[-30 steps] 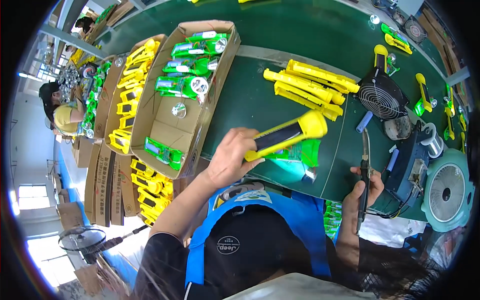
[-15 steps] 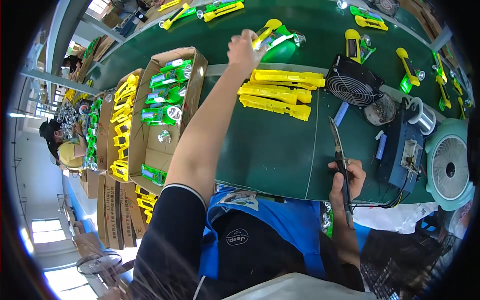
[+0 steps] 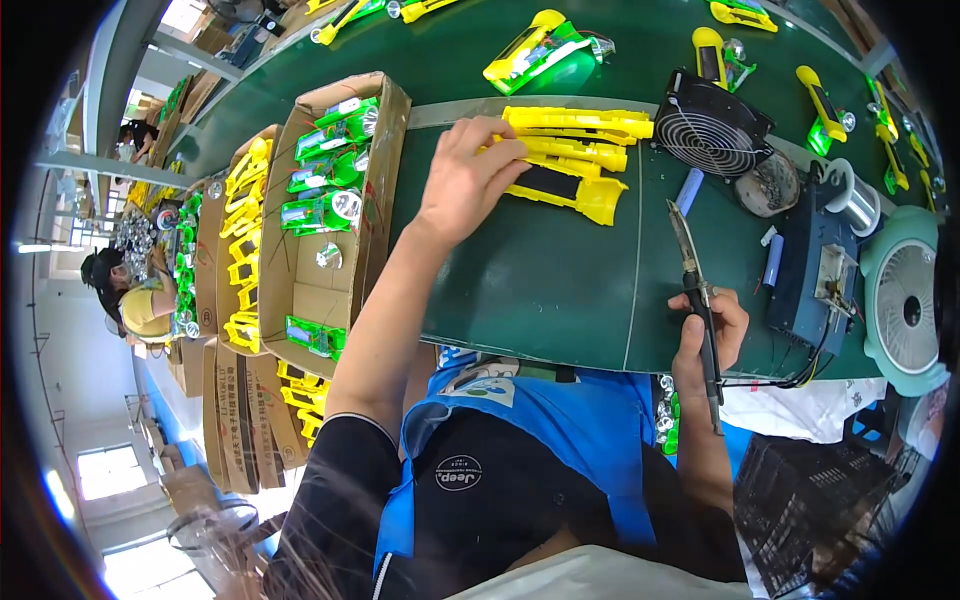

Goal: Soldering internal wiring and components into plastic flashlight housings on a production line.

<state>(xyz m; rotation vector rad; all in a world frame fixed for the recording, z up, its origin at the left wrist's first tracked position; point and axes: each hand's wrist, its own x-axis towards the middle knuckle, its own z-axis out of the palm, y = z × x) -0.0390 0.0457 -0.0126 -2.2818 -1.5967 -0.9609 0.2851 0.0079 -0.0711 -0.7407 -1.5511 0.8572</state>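
My left hand point(image 3: 468, 178) pinches the end of the nearest yellow plastic casing point(image 3: 598, 200), which has a dark panel. More yellow casings point(image 3: 580, 122) lie in a stack just beyond it on the green bench. In my right hand point(image 3: 722, 325), at the bench's front edge, is a soldering iron point(image 3: 697, 290) with a black handle, its metal tip pointing up and away from me. Beyond the stack rests a yellow-and-green lamp assembly point(image 3: 545, 58) with nothing holding it.
To the left, a cardboard box point(image 3: 385, 195) holds green lamp parts, beside another of yellow casings point(image 3: 245, 210). On the right are a black fan point(image 3: 705, 140), a solder spool point(image 3: 853, 200), a blue soldering station point(image 3: 800, 290) and a pale green fan point(image 3: 905, 300). A person point(image 3: 145, 300) sits far left.
My left hand has let go of the lamp assembly on the far side and come back to the nearest yellow casing, which has turned to show its dark panel. My right hand keeps the soldering iron.
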